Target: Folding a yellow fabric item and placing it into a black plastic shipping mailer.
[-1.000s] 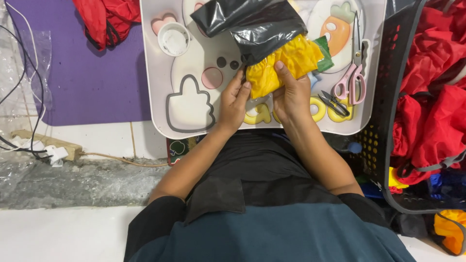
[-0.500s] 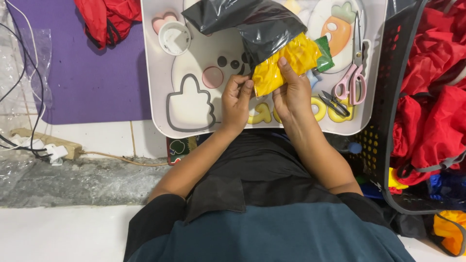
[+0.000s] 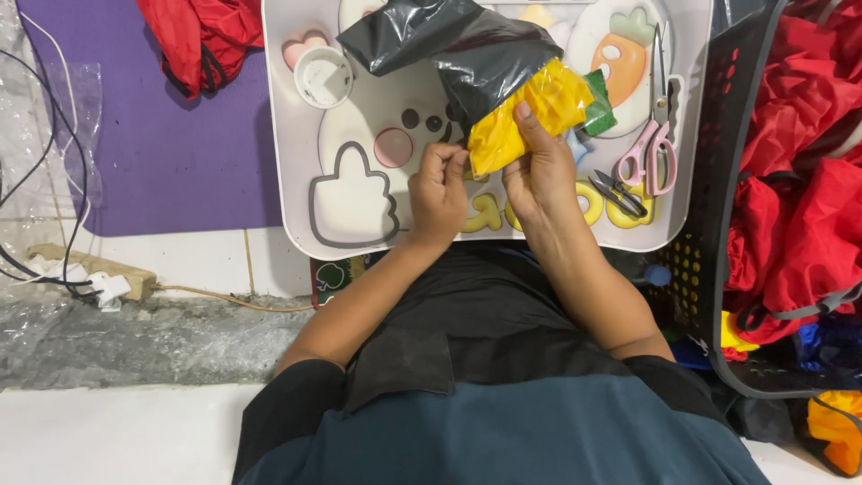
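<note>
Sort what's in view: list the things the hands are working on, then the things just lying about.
In hand: yellow packet, black plastic bag, left hand, right hand.

Lying about: pink scissors, small snips, white cup, red cloth, black basket, white tray.

black plastic bag [image 3: 458, 45] cut off by top edge; yellow bundle [image 3: 525, 112] partly hidden inside it; green item [image 3: 597, 103] behind, possibly fabric; basket [image 3: 718, 207] cropped right.

L hand [image 3: 437, 187] pinching, R hand [image 3: 539, 166] gripping
</note>
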